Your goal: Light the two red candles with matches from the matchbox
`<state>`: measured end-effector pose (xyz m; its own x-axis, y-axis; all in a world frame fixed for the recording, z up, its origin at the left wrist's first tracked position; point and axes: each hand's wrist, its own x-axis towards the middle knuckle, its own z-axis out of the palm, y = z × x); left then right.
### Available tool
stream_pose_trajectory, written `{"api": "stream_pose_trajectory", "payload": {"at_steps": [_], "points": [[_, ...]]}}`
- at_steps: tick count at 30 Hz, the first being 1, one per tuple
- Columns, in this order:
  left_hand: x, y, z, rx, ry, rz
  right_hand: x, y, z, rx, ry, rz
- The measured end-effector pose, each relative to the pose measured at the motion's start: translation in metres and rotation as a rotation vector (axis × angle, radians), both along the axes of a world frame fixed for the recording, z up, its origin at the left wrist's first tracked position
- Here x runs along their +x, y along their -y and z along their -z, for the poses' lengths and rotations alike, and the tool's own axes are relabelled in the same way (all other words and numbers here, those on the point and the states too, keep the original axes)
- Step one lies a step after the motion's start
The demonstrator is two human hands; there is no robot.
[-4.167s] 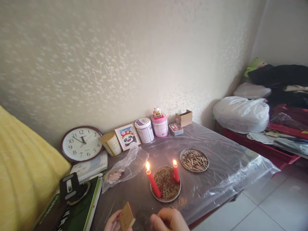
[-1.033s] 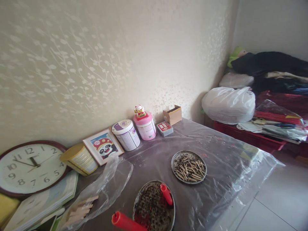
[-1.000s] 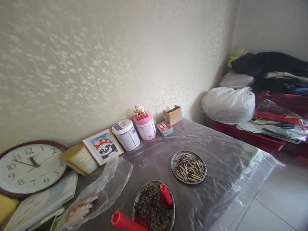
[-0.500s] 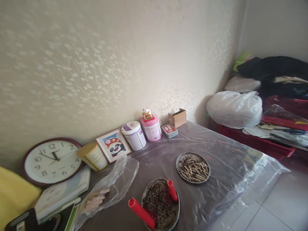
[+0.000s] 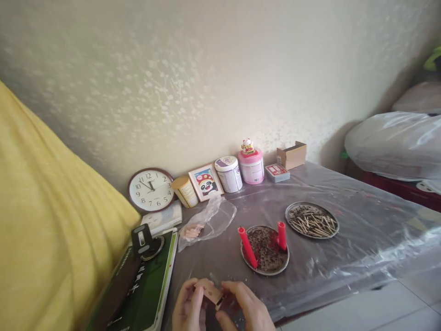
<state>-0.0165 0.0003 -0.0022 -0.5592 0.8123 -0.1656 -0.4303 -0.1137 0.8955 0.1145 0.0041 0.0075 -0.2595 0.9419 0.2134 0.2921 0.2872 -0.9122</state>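
Observation:
Low in the view, my left hand [image 5: 186, 305] is closed around one end of a small tan matchbox [image 5: 209, 291] with red marks on its face. My right hand [image 5: 247, 304] pinches the box's other end between thumb and fingers, where a dark gap shows. Just beyond my hands stands a round metal tin lid [image 5: 265, 269] with dark wax residue. Two red candles rise from it: the left candle [image 5: 248, 248] leans, while the right candle [image 5: 282, 236] is nearly upright. Neither shows a flame. Farther right, another round lid [image 5: 288, 220] holds a heap of matchsticks [image 5: 315, 221].
Clear plastic sheeting covers the table [image 5: 220, 257]. Along the wall stand a clock [image 5: 151, 191], tins, a framed panda picture [image 5: 206, 182], a card box [image 5: 277, 173] and a cardboard box [image 5: 292, 155]. Green books [image 5: 148, 285] and yellow cloth [image 5: 58, 220] lie left.
The view has swung left, so the tabletop things now appear farther right. Both my hands have come into view at the bottom, holding the matchbox. The candles and lids stay in place.

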Motion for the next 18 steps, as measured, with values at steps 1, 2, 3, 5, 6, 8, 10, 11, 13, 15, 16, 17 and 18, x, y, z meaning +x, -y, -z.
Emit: {"api": "stream_pose_trajectory", "payload": {"at_steps": [1,2,3,5,6,8,10,11,13,15,16,17,18], "points": [[-0.003,-0.001,0.001,0.009,0.008,0.024,0.0,0.0,-0.001,0.025,-0.005,-0.003],[-0.006,-0.002,0.002,0.016,0.018,0.049,-0.001,0.0,-0.001,0.048,-0.013,-0.006],[-0.009,-0.002,0.003,0.023,0.03,0.073,-0.001,-0.001,0.0,0.062,-0.023,-0.006],[-0.014,-0.003,0.007,0.035,0.053,0.094,-0.002,-0.003,0.004,0.047,-0.052,-0.008],[-0.015,-0.004,0.008,0.043,0.057,0.093,-0.002,-0.005,0.007,0.023,-0.073,-0.012],[-0.015,-0.005,0.009,0.057,0.048,0.099,-0.001,-0.008,0.012,-0.016,-0.113,-0.021],[-0.012,-0.005,0.007,0.068,0.037,0.116,0.001,-0.011,0.015,-0.007,-0.119,-0.02],[-0.011,-0.006,0.005,0.071,0.038,0.128,0.003,-0.013,0.016,0.016,-0.104,-0.012],[-0.008,-0.005,0.002,0.084,0.042,0.126,0.006,-0.014,0.014,0.082,-0.059,0.006],[-0.006,-0.005,-0.001,0.1,0.032,0.13,0.008,-0.015,0.012,0.161,-0.026,0.017],[-0.005,-0.005,-0.001,0.107,0.021,0.136,0.009,-0.016,0.011,0.205,-0.021,0.017],[-0.005,-0.005,0.0,0.108,0.013,0.152,0.009,-0.016,0.011,0.249,-0.021,0.013],[-0.005,-0.005,0.001,0.099,0.006,0.18,0.009,-0.016,0.011,0.287,-0.023,0.007]]}}
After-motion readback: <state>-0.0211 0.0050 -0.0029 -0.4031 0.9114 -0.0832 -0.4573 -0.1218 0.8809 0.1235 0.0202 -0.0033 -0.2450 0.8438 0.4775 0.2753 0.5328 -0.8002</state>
